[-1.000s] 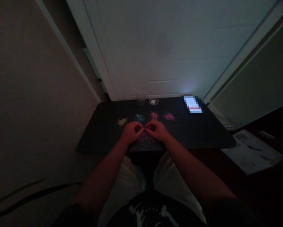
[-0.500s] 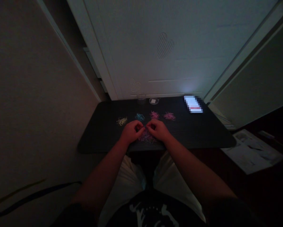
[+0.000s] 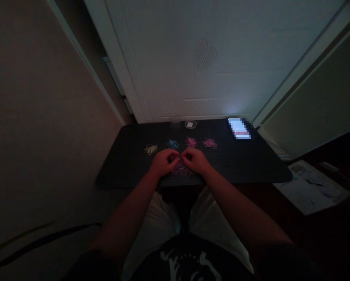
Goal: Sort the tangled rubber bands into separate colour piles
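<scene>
My left hand [image 3: 163,162] and my right hand [image 3: 196,159] meet fingertip to fingertip over a mixed, mostly purple pile of thin little sticks [image 3: 182,169] near the table's front edge. Both hands are pinched closed; whatever sits between the fingertips is too small and dark to name. Just beyond the hands lie sorted heaps of the same thin pieces: a pale yellow heap [image 3: 151,149] on the left, a blue heap [image 3: 173,144], a pink heap [image 3: 191,142] and another pink heap [image 3: 210,143] on the right.
The dark table [image 3: 239,164] stands against a white panel with heart patterns [image 3: 205,55]. At its back edge are a clear cup [image 3: 175,123] and a round clear lid [image 3: 190,125] with a white label. A lit phone [image 3: 239,128] lies back right. Papers [image 3: 312,187] lie on the floor at right.
Almost nothing differs. Both hands stay pinched together over the mixed pile, with only a tiny shift of the fingertips.
</scene>
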`<state>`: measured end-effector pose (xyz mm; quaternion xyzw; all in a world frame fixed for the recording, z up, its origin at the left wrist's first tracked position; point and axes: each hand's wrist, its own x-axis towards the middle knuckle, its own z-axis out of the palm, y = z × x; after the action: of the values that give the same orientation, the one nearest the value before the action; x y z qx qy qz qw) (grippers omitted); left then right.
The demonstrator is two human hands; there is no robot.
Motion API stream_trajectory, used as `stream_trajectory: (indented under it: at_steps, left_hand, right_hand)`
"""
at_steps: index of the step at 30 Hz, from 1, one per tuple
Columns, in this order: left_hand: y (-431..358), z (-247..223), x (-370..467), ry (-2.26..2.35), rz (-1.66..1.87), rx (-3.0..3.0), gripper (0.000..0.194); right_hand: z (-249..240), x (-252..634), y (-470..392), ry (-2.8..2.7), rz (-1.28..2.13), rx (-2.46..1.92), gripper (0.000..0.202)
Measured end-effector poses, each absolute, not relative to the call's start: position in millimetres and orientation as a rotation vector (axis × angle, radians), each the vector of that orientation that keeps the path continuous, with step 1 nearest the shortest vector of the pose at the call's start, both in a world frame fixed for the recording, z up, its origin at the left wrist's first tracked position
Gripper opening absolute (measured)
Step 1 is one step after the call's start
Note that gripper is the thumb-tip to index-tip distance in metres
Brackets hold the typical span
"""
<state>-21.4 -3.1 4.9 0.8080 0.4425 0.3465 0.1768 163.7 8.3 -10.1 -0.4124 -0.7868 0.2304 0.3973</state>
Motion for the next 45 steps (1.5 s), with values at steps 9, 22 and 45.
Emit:
stream_trajectory:
  at_steps: [9,22,45]
  left_hand:
    - [-2.7,5.5,-21.6,1.238,0.935,2.303,0.013]
    - [-2.0,2.8,-21.2,1.270,0.954,2.279,0.012]
    - [-1.6,2.4,-21.9,1.282,0.965,2.287,0.010]
  right_hand:
    - [-8.1,163.6,7.4,-2.028,0.573,-1.038,0.007]
    - [-7.1,162.3,4.0,-2.061,0.505,-1.037,0.006]
    - [-3.2,161.3,0.8,-2.120,0.323,-0.993,0.013]
